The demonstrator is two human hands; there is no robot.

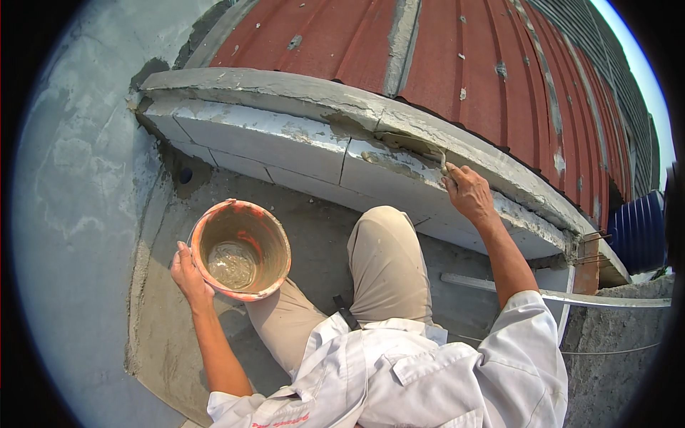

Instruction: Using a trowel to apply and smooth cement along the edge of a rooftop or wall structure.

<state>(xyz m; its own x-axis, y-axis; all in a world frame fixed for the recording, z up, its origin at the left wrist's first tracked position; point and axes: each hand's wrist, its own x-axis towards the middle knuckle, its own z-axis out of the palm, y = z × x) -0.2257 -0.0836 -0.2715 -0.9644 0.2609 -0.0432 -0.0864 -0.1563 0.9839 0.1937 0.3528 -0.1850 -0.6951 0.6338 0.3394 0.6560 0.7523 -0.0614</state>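
My left hand [191,277] grips the side of an orange bucket [279,246], which is tilted with its mouth toward me. Wet grey mortar [232,265] lies in the bottom of the bucket. Ahead and to the right, my right hand [469,192] is closed around the handle of a trowel [414,145]. The trowel's blade rests along the joint between a low wall of white blocks [278,143] and the concrete ledge [300,88] behind it. Patches of grey mortar [391,163] cling to the top of the blocks near the blade.
Beyond the ledge slopes a red corrugated metal roof [471,64]. A plastered grey wall [78,207] rises on the left. At the right are a dark blue ribbed barrel [637,232] and a long metal bar [606,299]. My bent knees are between the bucket and the block wall.
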